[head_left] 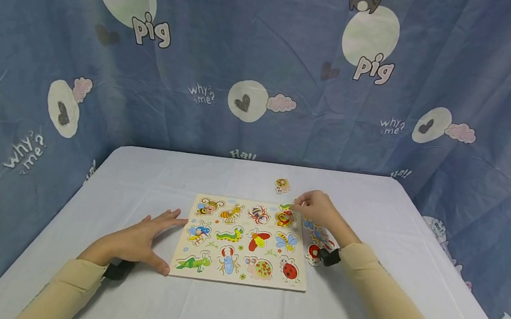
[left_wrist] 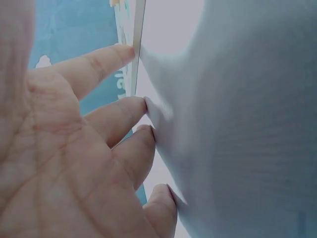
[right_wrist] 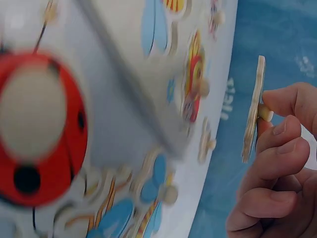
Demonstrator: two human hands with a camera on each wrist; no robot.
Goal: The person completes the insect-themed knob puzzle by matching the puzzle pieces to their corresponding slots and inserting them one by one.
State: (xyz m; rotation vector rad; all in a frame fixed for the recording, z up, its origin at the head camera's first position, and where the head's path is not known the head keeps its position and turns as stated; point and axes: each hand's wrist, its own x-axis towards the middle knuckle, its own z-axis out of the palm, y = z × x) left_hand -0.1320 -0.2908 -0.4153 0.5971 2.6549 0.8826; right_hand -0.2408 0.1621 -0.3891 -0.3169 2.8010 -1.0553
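A wooden insect puzzle board [head_left: 244, 223] lies flat on the table. My left hand [head_left: 145, 238] is spread along its left side, thumb at the near left corner and index fingertip on the left edge. In the left wrist view, the other fingertips [left_wrist: 166, 193] rest on the white cloth. Over the board's far right corner, my right hand [head_left: 317, 208] pinches a puzzle piece [right_wrist: 253, 109] by its small wooden knob [right_wrist: 265, 112]. That piece stands edge-on in the right wrist view; a bit of green [head_left: 285, 206] shows at the fingertips in the head view.
A loose snail piece [head_left: 282, 185] lies beyond the board. Right of the board, under my right forearm, several loose pieces lie together, among them a ladybug piece [head_left: 313, 253] and a blue-winged piece [right_wrist: 114, 218]. A patterned blue curtain [head_left: 257, 38] hangs behind the white table [head_left: 145, 170].
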